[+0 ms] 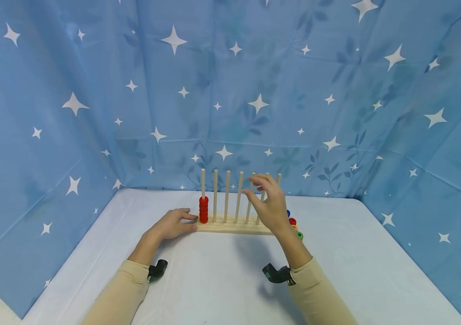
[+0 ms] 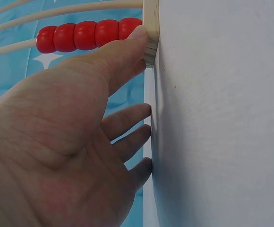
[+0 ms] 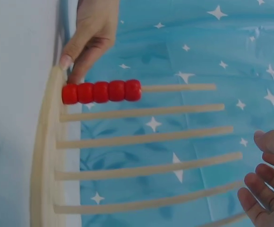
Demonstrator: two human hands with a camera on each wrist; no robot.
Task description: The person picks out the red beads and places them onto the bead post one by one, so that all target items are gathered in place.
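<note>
A wooden rack (image 1: 234,227) with several upright pegs stands on the white table. A stack of red beads (image 1: 203,210) sits low on its leftmost peg; the other pegs show bare. My left hand (image 1: 189,222) lies at the rack's left end. In the left wrist view the thumb (image 2: 138,35) presses the base (image 2: 151,28) beside the red beads (image 2: 87,36), and the other fingers rest straight on the table. My right hand (image 1: 254,187) hovers by the tops of the right pegs, fingers relaxed and holding nothing. In the right wrist view its fingers (image 3: 264,189) hang beyond the peg tips, away from the red beads (image 3: 100,91).
Loose beads (image 1: 295,228) in blue, red, orange and green lie on the table just behind my right wrist, at the rack's right end. A blue star-print cloth (image 1: 230,90) walls in the table (image 1: 222,280) at the back and on both sides.
</note>
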